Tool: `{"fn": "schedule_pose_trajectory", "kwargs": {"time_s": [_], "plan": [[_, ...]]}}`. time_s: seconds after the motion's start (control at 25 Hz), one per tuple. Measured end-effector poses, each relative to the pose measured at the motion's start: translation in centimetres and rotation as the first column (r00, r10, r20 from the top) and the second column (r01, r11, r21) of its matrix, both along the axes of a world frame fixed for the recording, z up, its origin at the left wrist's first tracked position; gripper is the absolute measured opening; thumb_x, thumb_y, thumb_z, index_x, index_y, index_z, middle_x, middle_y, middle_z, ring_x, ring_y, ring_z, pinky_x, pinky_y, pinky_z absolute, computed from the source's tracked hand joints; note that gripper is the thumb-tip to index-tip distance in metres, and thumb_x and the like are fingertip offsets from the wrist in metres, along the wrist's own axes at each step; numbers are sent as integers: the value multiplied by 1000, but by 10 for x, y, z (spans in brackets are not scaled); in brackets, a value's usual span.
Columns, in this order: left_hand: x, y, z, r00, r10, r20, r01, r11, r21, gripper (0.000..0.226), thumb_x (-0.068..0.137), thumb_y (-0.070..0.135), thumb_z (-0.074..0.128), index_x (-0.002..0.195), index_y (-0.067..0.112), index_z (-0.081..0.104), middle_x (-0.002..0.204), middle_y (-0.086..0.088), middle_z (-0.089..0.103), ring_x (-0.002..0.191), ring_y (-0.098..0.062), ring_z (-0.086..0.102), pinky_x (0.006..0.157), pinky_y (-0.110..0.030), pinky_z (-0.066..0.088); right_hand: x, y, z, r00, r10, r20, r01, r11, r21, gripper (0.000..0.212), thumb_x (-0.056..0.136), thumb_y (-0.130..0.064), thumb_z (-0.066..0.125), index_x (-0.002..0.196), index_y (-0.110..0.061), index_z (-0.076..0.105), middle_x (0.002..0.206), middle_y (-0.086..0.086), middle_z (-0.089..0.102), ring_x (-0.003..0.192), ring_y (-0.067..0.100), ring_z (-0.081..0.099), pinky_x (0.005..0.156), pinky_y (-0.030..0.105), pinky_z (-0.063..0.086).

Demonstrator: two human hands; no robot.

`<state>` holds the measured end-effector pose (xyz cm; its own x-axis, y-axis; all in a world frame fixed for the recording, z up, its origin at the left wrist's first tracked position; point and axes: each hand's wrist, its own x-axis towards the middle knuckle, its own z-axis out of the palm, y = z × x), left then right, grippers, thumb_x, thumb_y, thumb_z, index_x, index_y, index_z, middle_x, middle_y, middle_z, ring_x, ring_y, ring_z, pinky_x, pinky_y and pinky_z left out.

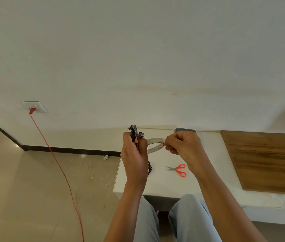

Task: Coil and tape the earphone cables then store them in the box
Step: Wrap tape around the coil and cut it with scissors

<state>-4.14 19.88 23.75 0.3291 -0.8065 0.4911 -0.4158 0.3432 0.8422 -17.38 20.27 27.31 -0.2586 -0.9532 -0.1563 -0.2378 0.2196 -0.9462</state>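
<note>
I read this as the taping step. My left hand (134,154) is curled tight round the coiled black earphone cable (134,134), whose silver earbuds poke out above the fist. My right hand (183,145), at three o'clock of it, pinches thumb to forefinger on the rim of the off-white ring of adhesive tape (155,145) between the two hands, probably hunting the free end. The roll's left edge is hidden behind the left hand, so I cannot tell whether those fingers also carry it. To do this well I would peel out only a short strip, hold it taut so it does not fold onto itself, and clamp the coil so its loops cannot spring apart. The small orange-handled scissors (177,169) lie on the white table (208,172) at five o'clock of the roll, in easy reach for the cut. A dark strand of cable (150,167) shows at six o'clock of the roll; whether it hangs from the coil I cannot tell. The grey-blue box (184,130) sits half hidden at twelve o'clock of the right hand.
</note>
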Motion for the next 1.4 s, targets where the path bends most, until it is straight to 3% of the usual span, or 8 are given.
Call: {"fn": "schedule_pose_trajectory", "kwargs": {"time_s": [0.2, 0.48, 0.64, 0.84, 1.04, 1.16, 1.28, 1.4], "plan": [[3, -3, -1, 1000, 23, -11, -23, 1000, 1, 30, 90, -7, 49, 76, 13, 32, 60, 9, 30, 54, -7, 30, 49, -16, 28, -2, 0, 2, 962, 29, 273, -44, 998, 49, 17, 87, -6, 59, 75, -3, 71, 67, 5, 69, 62, 11, 65, 64, 22, 58], [4, 0, 2, 1000, 20, 16, -20, 1000, -24, 25, 93, -2, 52, 80, 12, 35, 62, 16, 34, 56, 1, 43, 49, -6, 32, 3, -1, 6, 961, 11, 276, -27, 998, 54, 25, 94, -21, 54, 78, -7, 68, 74, 4, 68, 69, 11, 66, 66, 23, 59], [4, 0, 0, 999, 18, 35, -17, 999, -40, 23, 93, -1, 52, 82, 12, 37, 64, 17, 35, 51, -6, 35, 51, -6, 32, 7, -3, 1, 997, 10, 82, -11, 1000, 12, 36, 81, -39, 70, 86, -3, 66, 77, 7, 68, 69, 12, 65, 64, 23, 58], [2, 0, -4, 999, 8, 42, -9, 1000, 17, 16, 94, 7, 52, 85, 12, 39, 67, 3, 41, 54, -9, 36, 54, -5, 34, 8, -2, 1, 999, -3, -36, 1, 999, -43, 18, 79, -34, 75, 68, -20, 72, 66, 4, 71, 62, 16, 70, 71, 32, 61], [-1, 1, -8, 999, 12, 53, -15, 999, 50, 11, 95, 9, 52, 87, 9, 43, 72, -4, 43, 57, -6, 35, 56, -3, 35, 14, -3, -1, 994, -48, -99, 42, 997, -62, 25, 83, -28, 72, 59, -23, 65, 58, -6, 68, 52, 4, 67, 60, 16, 54], [0, 0, -8, 999, 15, 43, -17, 999, 39, 13, 95, 11, 51, 85, 7, 43, 68, 0, 41, 55, -8, 34, 55, -6, 35, 14, -4, -3, 993, -48, -105, 43, 998, -52, 27, 86, -25, 69, 60, -19, 64, 57, -7, 67, 52, 3, 67, 58, 15, 52], [2, -2, -7, 999, 24, -43, -22, 998, 61, 20, 95, 8, 49, 80, 12, 37, 62, 2, 39, 53, -10, 32, 50, -15, 32, 9, -7, -3, 1000, -24, -19, 24, 999, -32, 21, 86, -21, 68, 67, -11, 69, 62, 0, 71, 60, 12, 71, 68, 23, 57], [5, -4, -6, 990, 57, -130, -46, 996, 81, 24, 94, 2, 46, 76, 13, 36, 59, 4, 36, 52, -7, 34, 48, -16, 30, 2, -10, 0, 978, -3, 208, -1, 1000, 20, 16, 86, -14, 68, 75, -2, 71, 73, 11, 73, 67, 21, 71, 69, 26, 59]]}}
